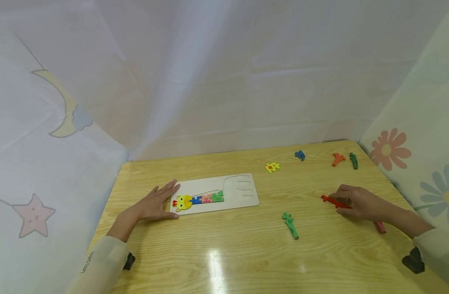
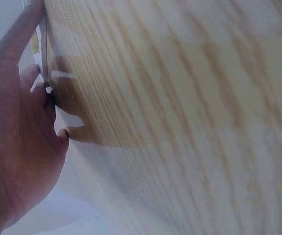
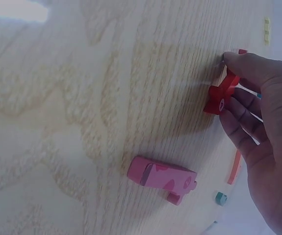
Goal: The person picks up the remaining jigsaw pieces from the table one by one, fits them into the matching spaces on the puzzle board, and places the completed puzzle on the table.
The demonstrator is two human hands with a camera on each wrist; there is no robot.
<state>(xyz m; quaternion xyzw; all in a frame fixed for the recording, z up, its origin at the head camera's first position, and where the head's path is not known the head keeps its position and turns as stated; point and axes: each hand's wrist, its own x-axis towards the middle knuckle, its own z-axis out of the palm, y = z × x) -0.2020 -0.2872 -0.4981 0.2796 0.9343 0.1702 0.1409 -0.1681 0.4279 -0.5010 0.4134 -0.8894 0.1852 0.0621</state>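
Pale sleeves (image 1: 99,263) reach in from the near left and near right, ending in my two bare hands over a wood-grain counter (image 1: 217,232).

My right hand (image 1: 367,204) pinches a slim red puzzle piece (image 1: 330,199) between thumb and fingers, low over the right part of the counter; I cannot tell whether the piece touches the surface. Its long axis slants from far left to near right, with one end poking out to the left of my fingertips.

Well apart to the left, and roughly level with it, lies the giraffe puzzle board (image 1: 232,196). The board runs lengthwise left to right, its right end slightly farther from me. That right end, printed with bare leg outlines, faces the red piece. My left hand (image 1: 154,204) is spread at the board's left end, fingers toward the far edge and thumb by the near edge, grasping nothing. So my right hand has the red piece, and my left is at the giraffe-head end.

Near my right wrist lies a pink puzzle piece (image 3: 165,176), partly hidden in the head view. Between the board and my right hand, nearer me, is a long green puzzle piece (image 1: 290,226).
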